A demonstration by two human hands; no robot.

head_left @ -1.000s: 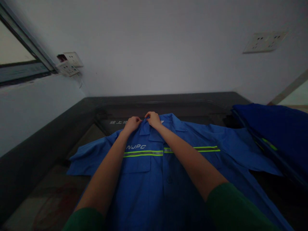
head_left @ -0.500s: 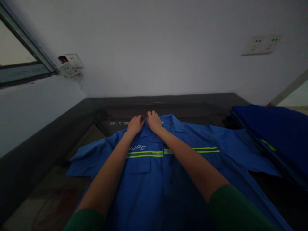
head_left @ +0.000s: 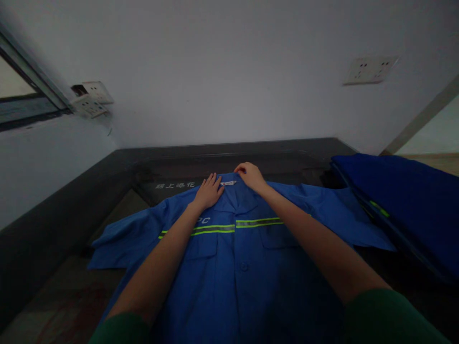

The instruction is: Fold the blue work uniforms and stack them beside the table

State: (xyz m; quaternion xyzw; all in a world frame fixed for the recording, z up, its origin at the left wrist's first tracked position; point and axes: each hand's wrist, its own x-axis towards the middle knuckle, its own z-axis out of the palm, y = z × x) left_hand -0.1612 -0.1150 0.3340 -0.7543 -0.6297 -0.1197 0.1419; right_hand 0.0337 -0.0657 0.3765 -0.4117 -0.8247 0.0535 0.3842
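Observation:
A blue work shirt (head_left: 215, 286) with yellow-green and grey stripes lies spread front up, its sleeves out to both sides. Its collar is at the far end, with a small white label (head_left: 228, 183) showing inside the neck. My left hand (head_left: 209, 192) rests flat on the left side of the collar, fingers stretched out. At the right side of the collar, my right hand (head_left: 250, 176) pinches the collar edge between thumb and fingers.
Folded dark blue cloth (head_left: 401, 196) is stacked at the right, beside the shirt's sleeve. The dark surface (head_left: 172, 160) has a raised rim against the wall. Wall sockets (head_left: 371, 70) are at the right, more at the left.
My right hand has moved right along the collar, and my left hand now lies flat. The collar is spread apart, uncovering the label. The view has shifted slightly right.

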